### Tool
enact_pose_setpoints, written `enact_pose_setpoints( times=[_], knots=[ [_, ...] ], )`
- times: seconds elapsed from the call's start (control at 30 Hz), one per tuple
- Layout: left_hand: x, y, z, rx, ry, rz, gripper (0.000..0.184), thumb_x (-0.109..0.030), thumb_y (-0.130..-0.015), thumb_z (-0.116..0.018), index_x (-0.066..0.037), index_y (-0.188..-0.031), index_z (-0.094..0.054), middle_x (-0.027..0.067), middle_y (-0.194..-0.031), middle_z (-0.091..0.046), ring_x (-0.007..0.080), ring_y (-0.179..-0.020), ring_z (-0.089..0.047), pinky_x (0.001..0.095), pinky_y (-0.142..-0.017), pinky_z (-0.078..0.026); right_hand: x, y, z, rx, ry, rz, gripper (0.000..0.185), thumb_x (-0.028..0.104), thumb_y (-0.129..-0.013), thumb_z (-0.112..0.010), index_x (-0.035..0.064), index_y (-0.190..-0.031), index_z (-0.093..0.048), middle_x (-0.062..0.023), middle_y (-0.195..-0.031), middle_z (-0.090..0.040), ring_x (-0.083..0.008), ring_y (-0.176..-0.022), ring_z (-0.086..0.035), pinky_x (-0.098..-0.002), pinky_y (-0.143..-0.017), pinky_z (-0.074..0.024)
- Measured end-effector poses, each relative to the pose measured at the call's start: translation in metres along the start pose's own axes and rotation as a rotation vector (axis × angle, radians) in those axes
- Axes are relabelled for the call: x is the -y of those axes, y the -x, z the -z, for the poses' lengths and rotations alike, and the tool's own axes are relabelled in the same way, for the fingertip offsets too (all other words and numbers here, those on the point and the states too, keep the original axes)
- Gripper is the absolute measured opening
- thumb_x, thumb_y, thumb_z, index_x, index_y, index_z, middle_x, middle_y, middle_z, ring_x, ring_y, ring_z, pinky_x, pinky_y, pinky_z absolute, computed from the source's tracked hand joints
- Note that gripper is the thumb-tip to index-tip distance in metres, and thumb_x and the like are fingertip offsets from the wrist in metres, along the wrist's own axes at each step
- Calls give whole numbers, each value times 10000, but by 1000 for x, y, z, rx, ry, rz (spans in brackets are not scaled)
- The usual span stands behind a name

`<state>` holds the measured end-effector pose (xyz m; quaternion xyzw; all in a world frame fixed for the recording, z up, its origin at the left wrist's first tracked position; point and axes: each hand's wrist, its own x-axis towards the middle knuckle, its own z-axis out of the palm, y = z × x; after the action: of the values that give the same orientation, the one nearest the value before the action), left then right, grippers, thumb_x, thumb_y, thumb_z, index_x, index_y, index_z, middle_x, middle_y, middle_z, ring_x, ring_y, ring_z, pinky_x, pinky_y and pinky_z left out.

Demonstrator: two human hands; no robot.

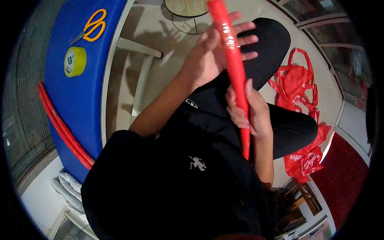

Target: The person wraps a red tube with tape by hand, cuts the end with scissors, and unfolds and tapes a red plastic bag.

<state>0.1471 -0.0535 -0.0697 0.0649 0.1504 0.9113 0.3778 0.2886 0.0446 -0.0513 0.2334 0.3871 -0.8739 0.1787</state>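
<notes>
A long, shiny red plastic roll [237, 70], wider at its far end and tapering towards my lap, slants in front of my body. My right hand [256, 110] is closed around its lower half, with the thumb along the top. Behind the upper half is my left hand [214, 54], palm facing up and fingers spread; the roll crosses in front of the palm and partly hides it. Whether the palm touches the roll I cannot tell.
To my left, a blue-topped table [90, 80] bears orange-handled scissors [91, 30], yellow tape [76, 62] and thin red rolls [66, 126] along its edge. Crumpled red bags [296, 86] lie on the floor at right. A round stool [188, 7] stands ahead.
</notes>
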Motion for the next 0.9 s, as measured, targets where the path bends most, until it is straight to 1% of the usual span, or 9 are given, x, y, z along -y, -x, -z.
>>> enact_pose_setpoints(
  times=[0.03,0.13,0.27,0.3,0.37,0.57,0.7,0.77,0.9],
  knots=[
    [-1,0,3,2,-2,7,386,-366,-961,-576,-76,-1214,-535,109,-1019,-664,216,-984,-649,421,-879,-543,2,-4,-6,25,15,-57,548,554,-1007,-341,52,-911,-540,32,-551,-412,-48,-365,-338,-197,-327,-248],
    [-15,-11,21,286,29,132,449,-549,-989,-383,-133,-914,-532,-50,-568,-333,53,-457,-339,299,-435,-371,-3,-9,-5,79,-42,-44,484,506,-1012,-390,52,-950,-545,27,-598,-443,-51,-390,-378,-198,-345,-287],
    [-47,-53,25,376,-54,63,446,-511,-1020,-324,-135,-981,-561,-24,-589,-408,118,-494,-448,321,-488,-438,11,5,-21,-137,468,152,362,418,-1007,-473,64,-1029,-543,25,-687,-476,-55,-512,-439,-216,-446,-353],
    [-45,-64,-1,79,-196,-37,443,-516,-992,-411,-91,-1054,-521,101,-863,-507,219,-786,-524,379,-743,-451,15,9,-24,-226,614,178,331,396,-1003,-496,71,-1052,-542,24,-711,-483,-59,-552,-451,-222,-484,-370],
    [-41,-67,-62,184,-221,-88,589,-552,-954,-484,-28,-1221,-448,256,-1235,-573,310,-1149,-581,447,-972,-482,46,21,-32,-414,637,249,379,472,-948,-538,103,-1037,-561,51,-693,-472,-48,-528,-418,-199,-462,-298],
    [66,-12,-35,877,-817,426,553,-276,-904,-678,-64,-1334,-402,61,-1065,-597,153,-867,-618,317,-774,-508,206,110,-13,-502,946,1288,344,403,-986,-462,84,-956,-588,-17,-734,-557,-119,-620,-525,-267,-598,-462],
    [39,14,-83,669,-857,786,438,-253,-880,-713,-52,-1218,-520,26,-785,-638,162,-710,-650,324,-656,-514,218,197,14,-631,750,1456,300,326,-967,-500,47,-1034,-585,-66,-876,-582,-172,-789,-544,-323,-742,-459],
    [26,6,-67,834,-1402,164,427,-343,-880,-697,-27,-1139,-570,101,-737,-649,253,-670,-664,340,-617,-497,187,231,47,-728,556,1438,291,288,-958,-518,28,-1073,-583,-91,-947,-595,-199,-874,-554,-350,-813,-457],
    [-35,-5,-37,872,-1638,186,355,-326,-865,-703,-55,-1083,-634,127,-819,-664,298,-743,-660,352,-665,-494,72,253,115,-865,67,1210,305,211,-940,-556,-9,-1151,-580,-140,-1089,-621,-252,-1043,-573,-406,-957,-454]
  ],
)
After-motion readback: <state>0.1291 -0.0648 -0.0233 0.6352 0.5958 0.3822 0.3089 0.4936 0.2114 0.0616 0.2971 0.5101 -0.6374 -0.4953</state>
